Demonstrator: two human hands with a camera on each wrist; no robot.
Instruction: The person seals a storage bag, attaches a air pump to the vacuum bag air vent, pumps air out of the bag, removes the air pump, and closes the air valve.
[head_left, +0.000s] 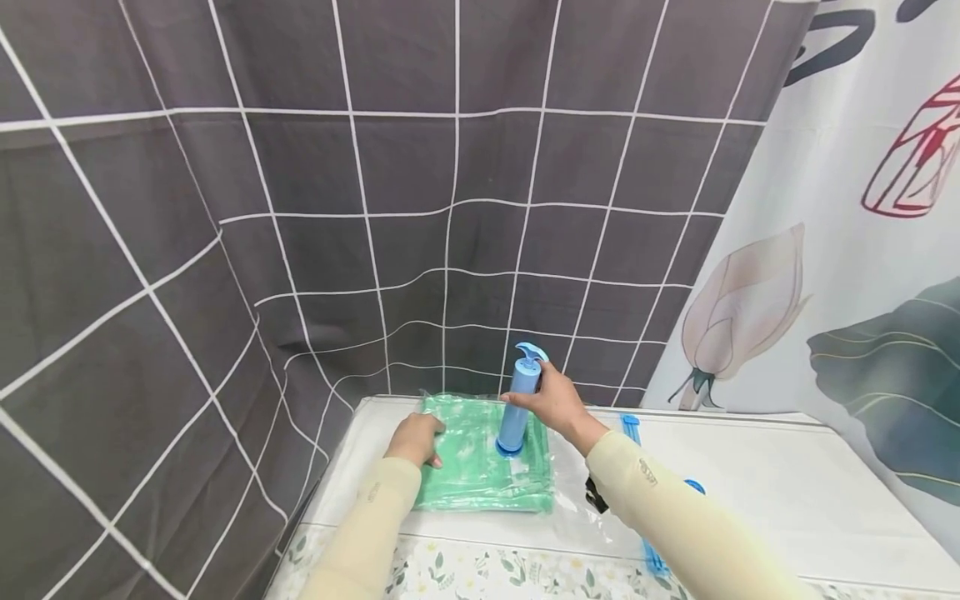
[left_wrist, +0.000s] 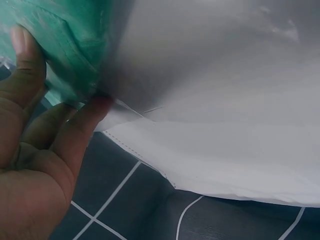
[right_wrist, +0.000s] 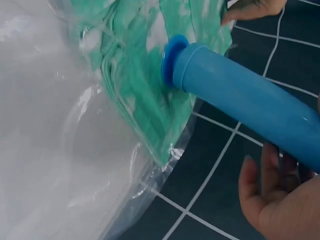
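Note:
A clear plastic storage bag with folded green cloth [head_left: 472, 483] inside lies on the white surface. On top of it, a blue hand pump [head_left: 517, 408] stands nearly upright, its lower end at the bag's round blue valve [right_wrist: 171, 60]. My right hand [head_left: 555, 400] holds the pump's barrel high up, just below its light blue handle [head_left: 531, 352]. In the right wrist view, fingers [right_wrist: 250, 175] curl near the barrel's upper part. At the bag's left edge, my left hand [head_left: 411, 437] pinches the plastic over the green cloth between thumb and fingers.
The bag's clear part extends rightward under my right forearm to a blue zip strip [head_left: 631, 427]. A round blue piece [head_left: 694, 485] shows beyond my sleeve. Dark grid-patterned cloth [head_left: 405, 167] hangs behind and left; a floral cloth [head_left: 480, 567] lies along the front.

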